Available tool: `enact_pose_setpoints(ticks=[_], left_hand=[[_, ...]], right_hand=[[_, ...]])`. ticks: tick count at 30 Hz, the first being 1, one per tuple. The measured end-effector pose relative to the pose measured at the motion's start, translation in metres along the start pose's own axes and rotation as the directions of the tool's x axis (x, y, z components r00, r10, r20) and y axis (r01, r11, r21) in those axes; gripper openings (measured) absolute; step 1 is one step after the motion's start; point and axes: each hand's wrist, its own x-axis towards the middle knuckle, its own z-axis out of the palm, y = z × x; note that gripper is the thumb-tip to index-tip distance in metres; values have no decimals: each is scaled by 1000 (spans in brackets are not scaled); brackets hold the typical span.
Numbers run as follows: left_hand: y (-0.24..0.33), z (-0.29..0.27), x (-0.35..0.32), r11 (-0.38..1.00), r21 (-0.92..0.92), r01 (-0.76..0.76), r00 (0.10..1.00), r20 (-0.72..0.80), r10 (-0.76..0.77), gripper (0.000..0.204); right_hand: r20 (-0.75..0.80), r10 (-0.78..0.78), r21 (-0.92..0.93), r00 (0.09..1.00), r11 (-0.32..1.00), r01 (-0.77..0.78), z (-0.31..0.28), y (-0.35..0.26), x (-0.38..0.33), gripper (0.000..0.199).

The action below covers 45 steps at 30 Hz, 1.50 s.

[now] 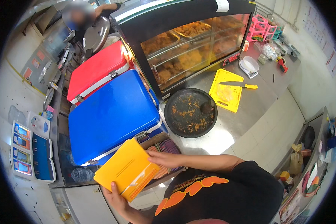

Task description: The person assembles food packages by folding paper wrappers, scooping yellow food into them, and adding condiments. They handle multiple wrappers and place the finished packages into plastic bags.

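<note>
A stack of flat yellow printed paper packets (127, 168), several layers thick, is tilted between my two hands above a box. My left hand (117, 199) grips its lower left edge, thumb on top and fingers underneath. At the upper right edge, my right hand (166, 158) holds the stack with its fingertips; part of its grip is hidden. Beneath my right hand, the cardboard box (148, 142) contains rows of thin purple and orange packets (168, 146). Beside the stack stands a large cooler with a blue lid (112, 112).
Behind the blue cooler is a red-lidded cooler (97, 71). A glass food warmer (190, 48) stands on the steel counter (209, 143). A round black pan (190, 112) with crumbs, a yellow cutting board (224, 100), a knife (235, 84) and a scale (248, 69) lie nearby. Another person (104, 9) is at the back left.
</note>
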Motion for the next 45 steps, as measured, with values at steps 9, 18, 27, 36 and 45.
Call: enact_pose_setpoints(ticks=[9, 18, 27, 36, 45], left_hand=[[-35, 70, 18, 970, -243, -12, 999, 29, 20, 57], [-26, 102, 86, 859, 369, -355, 929, 35, 369, 67], [-45, 57, 62, 957, -114, -266, 961, -105, 255, 69], [-135, 9, 32, 998, 25, 60, 991, -120, -57, 26], [-144, 24, 42, 996, -43, 77, 972, -221, -84, 22]], right_hand=[[-388, -175, -186, 905, 976, 109, -37, -33, -26, 57], [-613, -361, -259, 703, 932, 252, -72, -77, 25, 46], [-375, -354, -317, 857, 918, 240, -38, -50, 7, 53], [-313, 12, -387, 950, 912, -139, -4, 34, -11, 54], [-364, 35, -337, 931, 927, -166, -5, 41, -15, 48]])
